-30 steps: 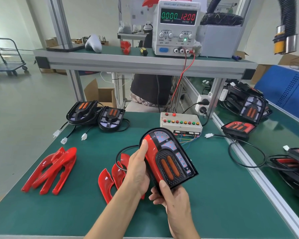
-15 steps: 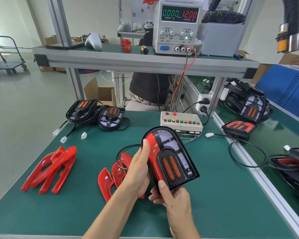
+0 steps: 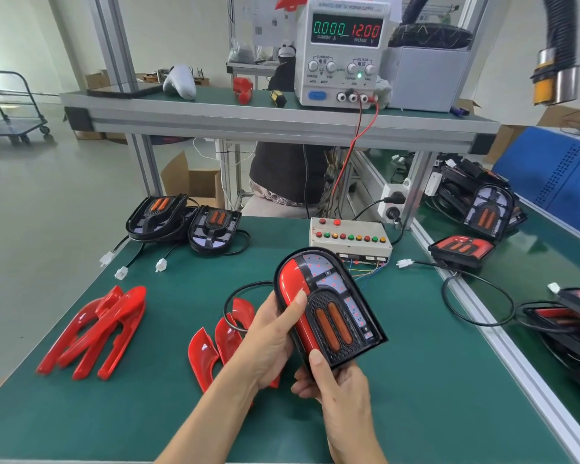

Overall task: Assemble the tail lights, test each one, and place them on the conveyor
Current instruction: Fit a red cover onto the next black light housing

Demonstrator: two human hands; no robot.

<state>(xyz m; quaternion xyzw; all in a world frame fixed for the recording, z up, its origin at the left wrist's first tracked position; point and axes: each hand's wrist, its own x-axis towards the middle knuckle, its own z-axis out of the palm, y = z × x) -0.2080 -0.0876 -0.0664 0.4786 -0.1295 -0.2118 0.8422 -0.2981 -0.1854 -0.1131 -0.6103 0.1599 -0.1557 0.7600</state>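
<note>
Tail light (image 3: 329, 306) is up off the desk (image 3: 432, 380), held in both my hands. Right hand (image 3: 335, 380) grips the bottom edge, thumb curled onto the face. Left hand (image 3: 268, 339) wraps the left side, thumb pressed flat on the red lens. Just behind are loose red covers (image 3: 215, 343), more red trim (image 3: 94, 333) off left. Farther back sit the button box (image 3: 349, 237) and two unfinished lights (image 3: 185, 222). Power supply (image 3: 344, 51) on the shelf reads 12.00.

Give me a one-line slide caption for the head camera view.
Both hands, left hand and right hand, hold a partly red-covered tail light above the green bench.
</note>
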